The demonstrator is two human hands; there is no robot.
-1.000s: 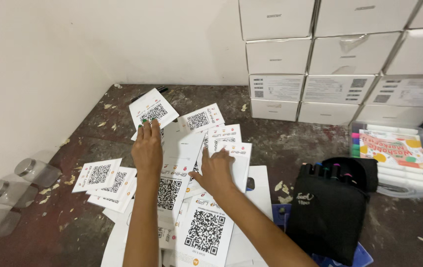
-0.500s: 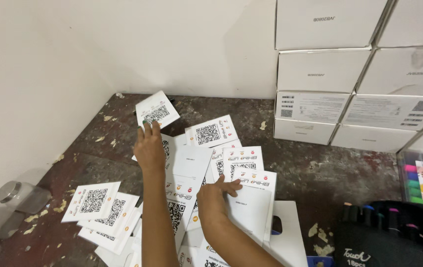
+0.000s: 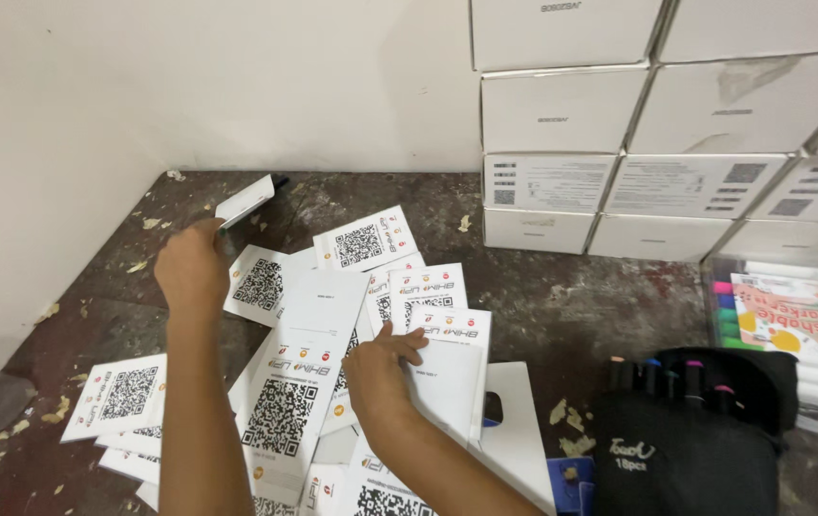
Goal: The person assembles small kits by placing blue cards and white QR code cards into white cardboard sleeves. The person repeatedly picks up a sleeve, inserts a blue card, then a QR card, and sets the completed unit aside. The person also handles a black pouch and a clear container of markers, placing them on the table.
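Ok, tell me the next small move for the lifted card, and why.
Probably bring the white card in the left hand back toward the loose code cards by the right hand. It is lifted clear of the table, while the rest lie scattered flat.

White cards [image 3: 313,368]; stacked boxes [image 3: 562,110]

Plain white wall [image 3: 189,86], dark scuffed tabletop [image 3: 571,306] w/ paper scraps, stacked white boxes [image 3: 619,124] at right
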